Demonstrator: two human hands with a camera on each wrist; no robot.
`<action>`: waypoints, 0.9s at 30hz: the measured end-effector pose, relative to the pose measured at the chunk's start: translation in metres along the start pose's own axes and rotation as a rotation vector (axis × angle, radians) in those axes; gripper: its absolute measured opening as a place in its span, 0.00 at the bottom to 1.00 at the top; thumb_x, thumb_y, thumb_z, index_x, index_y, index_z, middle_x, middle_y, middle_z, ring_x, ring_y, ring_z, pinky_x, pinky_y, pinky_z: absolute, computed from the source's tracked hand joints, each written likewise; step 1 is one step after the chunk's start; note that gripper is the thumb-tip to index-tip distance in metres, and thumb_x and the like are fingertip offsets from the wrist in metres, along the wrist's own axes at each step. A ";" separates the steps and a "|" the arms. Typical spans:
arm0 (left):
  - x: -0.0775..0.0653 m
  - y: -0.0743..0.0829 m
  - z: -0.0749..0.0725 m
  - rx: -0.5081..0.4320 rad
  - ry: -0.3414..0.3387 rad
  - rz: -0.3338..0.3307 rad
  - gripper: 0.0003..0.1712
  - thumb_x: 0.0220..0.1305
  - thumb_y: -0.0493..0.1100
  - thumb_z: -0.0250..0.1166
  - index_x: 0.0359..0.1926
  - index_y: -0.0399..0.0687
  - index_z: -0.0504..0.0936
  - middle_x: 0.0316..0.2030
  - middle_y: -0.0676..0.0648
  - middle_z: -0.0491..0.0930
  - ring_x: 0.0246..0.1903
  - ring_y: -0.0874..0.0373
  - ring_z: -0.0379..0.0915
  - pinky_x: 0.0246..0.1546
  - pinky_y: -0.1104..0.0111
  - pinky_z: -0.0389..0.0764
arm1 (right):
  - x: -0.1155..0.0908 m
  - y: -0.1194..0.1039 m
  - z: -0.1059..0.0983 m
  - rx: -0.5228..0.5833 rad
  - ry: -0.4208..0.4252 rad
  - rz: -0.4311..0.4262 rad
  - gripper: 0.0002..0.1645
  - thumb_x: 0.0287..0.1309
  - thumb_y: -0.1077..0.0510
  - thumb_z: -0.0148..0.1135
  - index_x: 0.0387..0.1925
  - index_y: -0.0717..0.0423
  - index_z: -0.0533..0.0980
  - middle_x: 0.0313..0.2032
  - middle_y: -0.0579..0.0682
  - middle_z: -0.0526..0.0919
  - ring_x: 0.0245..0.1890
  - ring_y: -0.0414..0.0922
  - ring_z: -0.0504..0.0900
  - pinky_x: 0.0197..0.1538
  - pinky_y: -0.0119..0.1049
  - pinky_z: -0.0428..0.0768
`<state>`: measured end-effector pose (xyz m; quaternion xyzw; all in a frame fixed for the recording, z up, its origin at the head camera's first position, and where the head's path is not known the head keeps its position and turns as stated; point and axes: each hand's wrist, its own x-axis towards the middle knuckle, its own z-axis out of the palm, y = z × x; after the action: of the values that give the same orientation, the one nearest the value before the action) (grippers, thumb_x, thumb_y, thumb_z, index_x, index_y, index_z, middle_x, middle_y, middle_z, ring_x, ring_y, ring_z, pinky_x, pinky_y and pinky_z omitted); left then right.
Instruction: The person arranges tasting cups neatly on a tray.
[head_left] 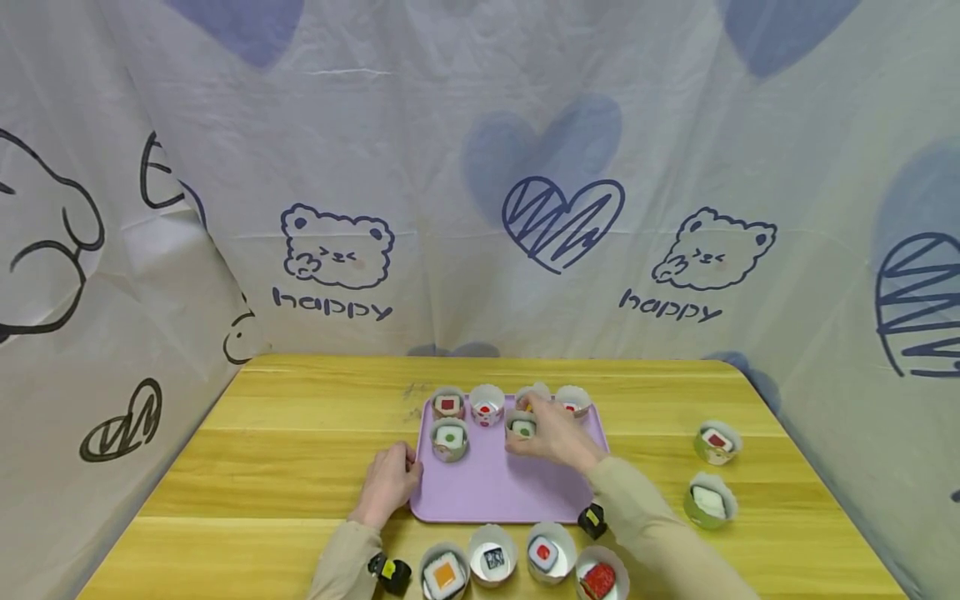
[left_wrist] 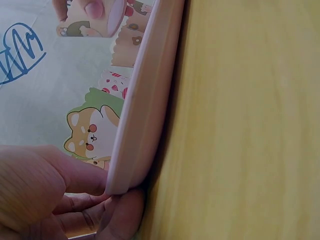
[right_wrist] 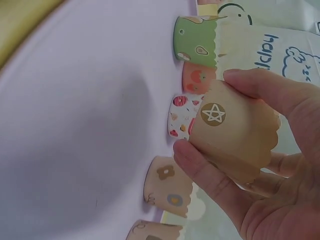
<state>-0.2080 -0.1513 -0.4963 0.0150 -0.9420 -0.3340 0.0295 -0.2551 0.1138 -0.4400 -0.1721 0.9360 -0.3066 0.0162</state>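
Observation:
A lilac tray (head_left: 480, 493) lies on the wooden table. At its left edge, my left hand (head_left: 387, 483) pinches the rim; in the left wrist view the thumb is over the tray wall (left_wrist: 142, 110) and fingers curl beneath. My right hand (head_left: 562, 433) grips a tan paper cup (right_wrist: 237, 132) with a star print, held tilted above the tray in the right wrist view. Inside this cup is a white sushi-like piece with a green centre (head_left: 522, 428). A similar green-centred cup (head_left: 450, 440) stands on the tray's left side. The right hand partly hides the back row.
Along the tray's back stand several filled paper cups, among them a red-square one (head_left: 448, 404) and a red-dot one (head_left: 487, 407). More cups, one orange-topped (head_left: 442, 573), line the table before the tray. Two cups (head_left: 717, 442) stand at right. A printed curtain (head_left: 450, 208) hangs behind.

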 end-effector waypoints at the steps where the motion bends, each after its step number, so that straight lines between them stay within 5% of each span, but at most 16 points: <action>1: 0.000 0.000 0.000 -0.001 0.000 0.001 0.05 0.65 0.35 0.62 0.30 0.40 0.77 0.24 0.45 0.77 0.24 0.56 0.71 0.25 0.68 0.70 | 0.001 -0.001 0.001 0.001 -0.009 0.003 0.27 0.46 0.54 0.75 0.48 0.55 0.74 0.34 0.49 0.80 0.31 0.42 0.77 0.33 0.34 0.75; 9: 0.000 -0.001 0.000 -0.011 -0.007 -0.002 0.05 0.65 0.35 0.62 0.31 0.39 0.77 0.25 0.45 0.77 0.25 0.56 0.71 0.25 0.68 0.70 | 0.008 -0.012 0.006 -0.069 -0.020 -0.017 0.29 0.45 0.51 0.77 0.48 0.54 0.75 0.35 0.49 0.81 0.35 0.44 0.75 0.38 0.38 0.74; 18: 0.000 -0.001 0.001 -0.007 -0.006 -0.003 0.05 0.65 0.35 0.62 0.31 0.39 0.77 0.25 0.45 0.77 0.24 0.56 0.71 0.24 0.69 0.69 | 0.018 -0.026 0.008 -0.046 -0.055 -0.053 0.28 0.48 0.53 0.75 0.50 0.56 0.74 0.26 0.47 0.74 0.27 0.42 0.70 0.30 0.33 0.69; 27: 0.000 -0.001 0.001 -0.004 0.005 0.006 0.05 0.64 0.35 0.62 0.31 0.40 0.77 0.24 0.45 0.76 0.25 0.56 0.71 0.25 0.68 0.70 | 0.025 -0.034 0.011 -0.039 -0.092 -0.049 0.26 0.51 0.54 0.73 0.50 0.57 0.73 0.29 0.50 0.77 0.26 0.42 0.72 0.29 0.33 0.70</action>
<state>-0.2083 -0.1509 -0.4978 0.0127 -0.9412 -0.3360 0.0328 -0.2665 0.0736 -0.4267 -0.2093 0.9356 -0.2804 0.0481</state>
